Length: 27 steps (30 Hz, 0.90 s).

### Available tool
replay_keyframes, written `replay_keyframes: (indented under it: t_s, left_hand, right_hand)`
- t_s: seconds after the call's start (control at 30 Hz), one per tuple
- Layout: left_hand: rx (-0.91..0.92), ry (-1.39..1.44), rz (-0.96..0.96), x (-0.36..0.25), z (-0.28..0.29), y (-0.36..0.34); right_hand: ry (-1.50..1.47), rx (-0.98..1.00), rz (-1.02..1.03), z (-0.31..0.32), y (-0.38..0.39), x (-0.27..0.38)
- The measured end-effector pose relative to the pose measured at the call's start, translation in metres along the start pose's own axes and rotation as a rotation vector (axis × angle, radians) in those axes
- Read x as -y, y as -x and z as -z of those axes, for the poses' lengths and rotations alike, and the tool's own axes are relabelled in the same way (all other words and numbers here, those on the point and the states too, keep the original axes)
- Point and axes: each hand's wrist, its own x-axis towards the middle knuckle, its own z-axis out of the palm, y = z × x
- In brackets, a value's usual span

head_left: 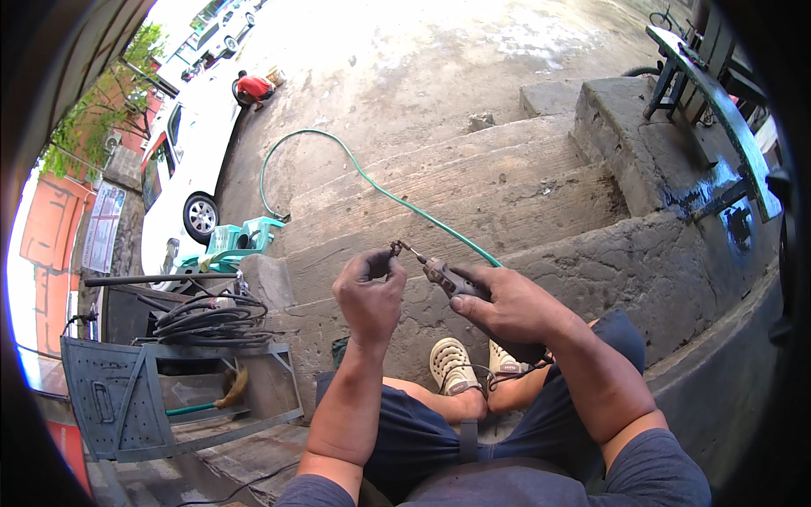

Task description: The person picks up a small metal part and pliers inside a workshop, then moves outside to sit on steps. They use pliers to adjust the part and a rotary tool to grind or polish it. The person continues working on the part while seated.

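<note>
In front of my knees, my right hand (pixel 498 302) wraps round a dark handheld rotary tool (pixel 452 280). Its thin bit reaches up and left toward a small dark metal part (pixel 397 246). That part sits pinched between the thumb and fingers of my left hand (pixel 369 291). Bit and part meet or nearly meet; I cannot tell which. A dark cord (pixel 513 374) trails below the tool near my shoes. Both hands look smudged with grime.
Concrete steps (pixel 473 182) descend ahead, crossed by a green hose (pixel 372 182). At left are coiled black cables (pixel 207 319), a grey metal frame (pixel 127 397), turquoise plastic stools (pixel 241 241) and a white car (pixel 190 160). A person in red (pixel 255 87) crouches beside the car. A blue-topped bench (pixel 718 110) stands right.
</note>
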Motion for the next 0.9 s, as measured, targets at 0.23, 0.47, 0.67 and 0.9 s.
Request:
replay_keyframes:
  t_s: [0.23,0.47,0.67,0.9]
  left_hand:
    - [0.014,0.030,-0.016,-0.0019,-0.0001,0.0025]
    - [0.017,0.048,-0.026,-0.0039,-0.0006,0.0052]
    - [0.020,0.054,-0.027,-0.0042,-0.0015,0.0058]
    - [0.015,0.068,-0.007,-0.0066,-0.0024,0.0063]
  right_hand:
    - [0.002,0.024,-0.026,-0.0020,-0.0002,0.0012]
    - [-0.037,0.062,-0.023,0.0018,-0.0014,-0.0001]
    - [-0.030,0.056,-0.040,0.0026,-0.0004,-0.0016]
    - [-0.026,0.053,-0.044,0.0024,-0.0017,-0.0019]
